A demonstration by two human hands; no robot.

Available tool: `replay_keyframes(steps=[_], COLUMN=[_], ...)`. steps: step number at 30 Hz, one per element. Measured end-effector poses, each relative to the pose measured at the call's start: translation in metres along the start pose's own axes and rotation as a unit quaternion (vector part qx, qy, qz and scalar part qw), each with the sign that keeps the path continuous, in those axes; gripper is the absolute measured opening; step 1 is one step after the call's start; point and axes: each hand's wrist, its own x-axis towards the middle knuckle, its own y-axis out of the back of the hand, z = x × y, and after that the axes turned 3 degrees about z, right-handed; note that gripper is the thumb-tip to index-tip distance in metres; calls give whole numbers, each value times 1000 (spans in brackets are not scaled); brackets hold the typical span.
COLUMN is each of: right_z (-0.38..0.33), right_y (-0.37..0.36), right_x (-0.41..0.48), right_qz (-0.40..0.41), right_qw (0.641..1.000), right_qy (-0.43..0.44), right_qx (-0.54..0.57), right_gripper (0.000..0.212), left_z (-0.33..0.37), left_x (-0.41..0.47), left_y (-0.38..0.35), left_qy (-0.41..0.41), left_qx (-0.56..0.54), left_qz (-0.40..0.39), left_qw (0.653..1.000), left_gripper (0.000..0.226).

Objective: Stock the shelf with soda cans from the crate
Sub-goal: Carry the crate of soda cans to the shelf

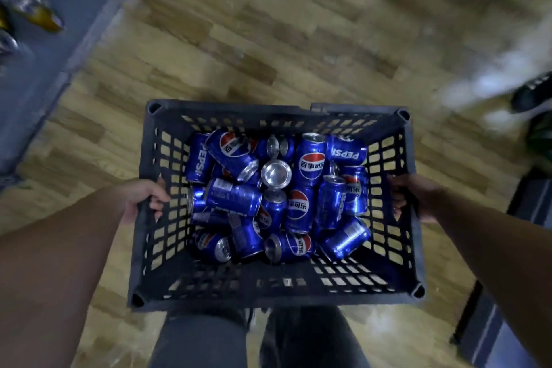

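Observation:
A dark plastic crate (277, 293) with slotted walls hangs in front of me above the wooden floor. Several blue Pepsi soda cans (277, 197) lie jumbled in its bottom, some on their sides, some showing silver ends. My left hand (146, 199) grips the crate's left rim, fingers curled through the wall slots. My right hand (415, 197) grips the right rim the same way. The edge of a grey shelf (59, 39) shows at the upper left, blurred.
Blurred yellow and silver items (27, 12) sit on the shelf at the far left. My legs in dark trousers (254, 340) are below the crate. A dark shoe (531, 92) and a dark frame (501, 308) stand at the right.

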Motion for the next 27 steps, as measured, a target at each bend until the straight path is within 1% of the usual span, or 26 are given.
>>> replay_keyframes(steps=[4,7,10,12,14,16,18,20,23,27], right_z=[-97,-165,-234,-275,-311,-354,-411,-475,-571,-685], right_y=[1,8,18,29,45,61,75,87,107,138], right_x=[4,10,28,43,62,79,93,107,120,149], right_qz=[3,16,26,19,-4,-7,-1,16,23,19], right_qw=[1000,1000,999,1000,1000,1000,1000,1000,1000,1000], right_qy=[11,2,22,13,11,14,8,14,-11,-17], right_qx=[-15,-5,11,14,22,23,7,-2,-12,6], right_gripper=[38,39,39,39,43,48,50,52,47,41], left_z=[79,155,236,288,335,378,432,491,588,724], left_x=[5,16,25,30,32,38,45,49,55,65], left_y=[18,31,39,38,34,29,27,28,29,27], left_qy=[5,-13,-20,-33,-21,-18,-28,-34,-41,-49], left_qx=[-4,5,33,38,50,29,6,10,14,7], left_qz=[-2,-7,-12,-5,-7,-1,1,13,6,12], left_qw=[1000,1000,999,999,998,999,1000,999,999,999], left_gripper=[41,44,48,46,45,42,39,37,36,37])
